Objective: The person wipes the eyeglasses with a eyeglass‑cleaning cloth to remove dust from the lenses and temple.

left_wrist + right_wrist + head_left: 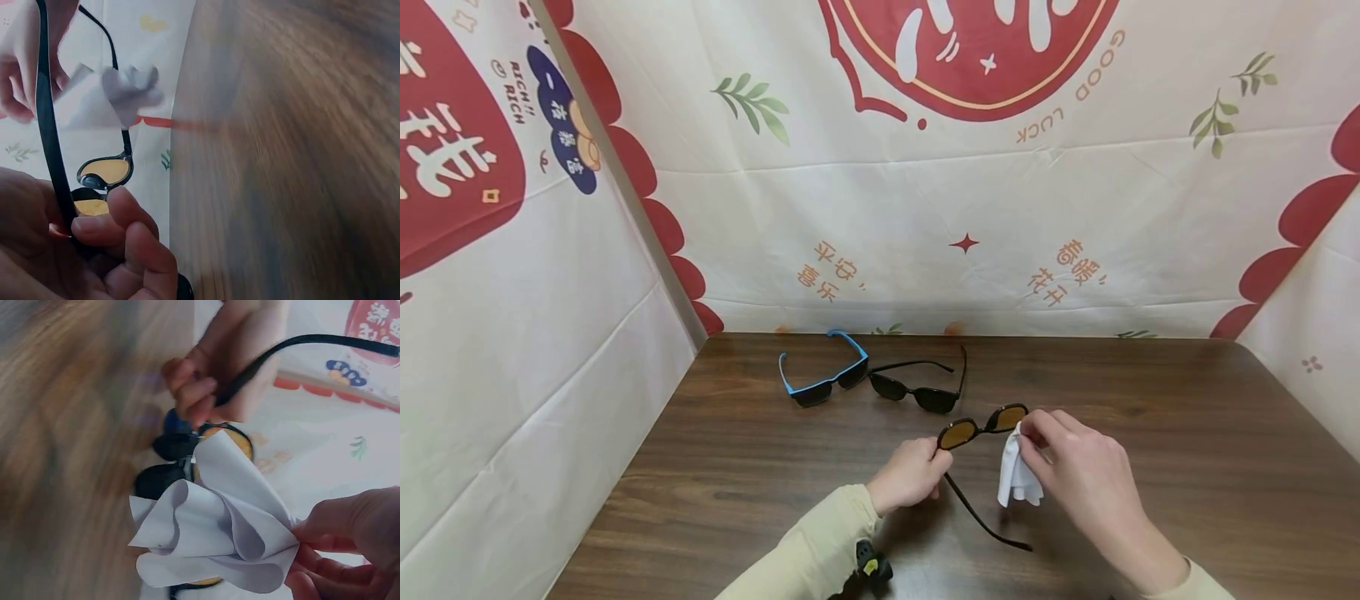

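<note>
My left hand [912, 473] grips black-framed sunglasses with amber lenses [958, 433] at the hinge corner, and one temple arm trails toward me. In the left wrist view, the fingers of the left hand [119, 244] curl round the frame near that black temple arm [49, 119]. My right hand [1086, 467] pinches a white cloth [1018, 473] beside the far lens. The right wrist view has the cloth [219, 525] bunched in folds, held between thumb and fingers of the right hand [350, 544]; it covers part of the amber lenses.
Blue-framed sunglasses [827, 385] and black sunglasses [917, 393] lie side by side, arms unfolded, toward the back of the brown wooden table [737, 500]. A printed white cloth backdrop [925, 200] rises behind, with another printed sheet [535, 333] along the left side.
</note>
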`<state>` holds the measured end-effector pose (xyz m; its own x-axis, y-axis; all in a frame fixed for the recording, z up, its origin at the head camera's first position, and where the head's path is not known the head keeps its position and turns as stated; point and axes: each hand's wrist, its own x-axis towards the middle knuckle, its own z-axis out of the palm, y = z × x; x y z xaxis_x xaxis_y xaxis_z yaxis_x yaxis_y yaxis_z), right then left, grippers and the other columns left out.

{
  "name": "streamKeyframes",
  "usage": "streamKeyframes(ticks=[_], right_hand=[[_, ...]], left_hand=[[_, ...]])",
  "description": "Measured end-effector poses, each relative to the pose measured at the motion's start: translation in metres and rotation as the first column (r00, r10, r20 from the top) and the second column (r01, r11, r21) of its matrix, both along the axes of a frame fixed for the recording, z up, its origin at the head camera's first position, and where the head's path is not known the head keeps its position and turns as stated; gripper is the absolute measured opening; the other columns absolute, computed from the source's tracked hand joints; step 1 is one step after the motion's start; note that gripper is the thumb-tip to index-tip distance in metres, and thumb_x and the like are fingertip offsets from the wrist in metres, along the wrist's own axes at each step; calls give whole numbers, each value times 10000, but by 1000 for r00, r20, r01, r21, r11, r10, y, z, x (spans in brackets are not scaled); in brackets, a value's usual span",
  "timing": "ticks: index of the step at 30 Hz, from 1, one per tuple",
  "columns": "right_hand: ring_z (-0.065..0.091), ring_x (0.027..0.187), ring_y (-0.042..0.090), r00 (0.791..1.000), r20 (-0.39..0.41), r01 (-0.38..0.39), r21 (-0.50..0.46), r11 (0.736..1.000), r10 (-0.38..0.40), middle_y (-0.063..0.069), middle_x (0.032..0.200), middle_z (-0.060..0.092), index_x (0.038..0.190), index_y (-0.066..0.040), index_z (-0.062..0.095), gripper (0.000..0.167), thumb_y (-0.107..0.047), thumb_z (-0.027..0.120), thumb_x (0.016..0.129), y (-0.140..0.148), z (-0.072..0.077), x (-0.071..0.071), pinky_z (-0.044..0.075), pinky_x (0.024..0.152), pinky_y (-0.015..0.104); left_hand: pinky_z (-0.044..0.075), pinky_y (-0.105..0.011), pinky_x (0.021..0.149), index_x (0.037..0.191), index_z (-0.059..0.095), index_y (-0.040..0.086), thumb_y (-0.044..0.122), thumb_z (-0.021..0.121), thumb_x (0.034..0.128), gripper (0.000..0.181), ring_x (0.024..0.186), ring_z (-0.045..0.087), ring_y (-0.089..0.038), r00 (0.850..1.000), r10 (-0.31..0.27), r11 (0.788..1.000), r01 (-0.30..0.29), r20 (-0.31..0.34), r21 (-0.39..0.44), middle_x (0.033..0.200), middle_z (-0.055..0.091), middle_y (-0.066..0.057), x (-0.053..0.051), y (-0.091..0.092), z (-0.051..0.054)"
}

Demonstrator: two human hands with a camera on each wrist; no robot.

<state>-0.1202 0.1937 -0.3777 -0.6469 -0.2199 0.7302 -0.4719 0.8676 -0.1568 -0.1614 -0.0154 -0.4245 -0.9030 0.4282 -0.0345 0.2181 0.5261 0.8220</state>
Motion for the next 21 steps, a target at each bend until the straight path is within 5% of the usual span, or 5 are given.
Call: streamKeyframes(ticks=[7, 12, 21], right_hand=[[629, 600, 124, 998, -22, -63, -2, 998, 63, -39, 750, 639, 817, -118, 653, 206, -38, 766, 664, 16, 28, 2, 484, 489, 300], [630, 627, 127, 999, -14, -51, -23, 998, 51, -53, 769, 633, 829, -117, 657, 290, 18, 803, 618, 40, 42, -3, 489, 579, 169], [543, 601, 16, 996, 60, -72, -19, 997, 73, -124, 723, 547, 771, -177, 602, 310, 31, 770, 613, 66, 20, -7, 425, 551, 119]], left_hand=[[404, -245, 496, 704, 480, 100, 118, 457, 939, 237, 463, 522, -112, 999, 8, 999, -9, -31, -34, 531, 524, -5, -5, -10, 0], [409, -249, 502, 704, 473, 101, 113, 450, 941, 239, 475, 541, -124, 998, 10, 999, -13, -56, -52, 541, 525, -6, -9, -18, 1], [387, -236, 484, 722, 514, 86, 79, 433, 942, 235, 466, 535, -89, 992, 31, 998, -36, -125, -42, 527, 530, 16, -19, -30, 3]])
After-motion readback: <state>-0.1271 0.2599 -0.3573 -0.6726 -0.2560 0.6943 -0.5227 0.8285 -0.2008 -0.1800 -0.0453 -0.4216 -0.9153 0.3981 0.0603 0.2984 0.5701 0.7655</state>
